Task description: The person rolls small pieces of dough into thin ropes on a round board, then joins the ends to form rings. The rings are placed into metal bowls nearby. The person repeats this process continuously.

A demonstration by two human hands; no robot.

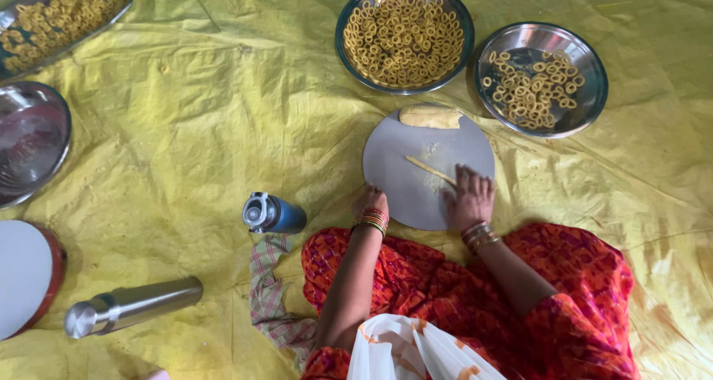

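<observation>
The person sits on the floor on a yellow plastic sheet, bent over a round grey board. The right hand lies flat, fingers spread and together with the board surface, pressing on the near end of a thin dough rope that runs slantwise across the board. The left hand rests at the board's left edge, fingers curled down onto the rim; I cannot tell whether it grips or merely steadies.

To my eye the step in hand is rolling dough out into a thin strand. The next move, I would judge, calls for an even, light palm pressure so the rope thins without breaking, then a gentle pinch to bend a piece into a ring.

The rope looks pale yellow, slim and fairly straight, with a dusting of flour or crumbs beside it. At the far edge of the board lies a thick dough log, the same colour, still unworked.

Beyond the board stand 2 steel plates: the full plate is packed with small dough rings, the sparser plate is only partly covered. A blue bottle lies near the left hand, and a steel flask lies further left.
</observation>
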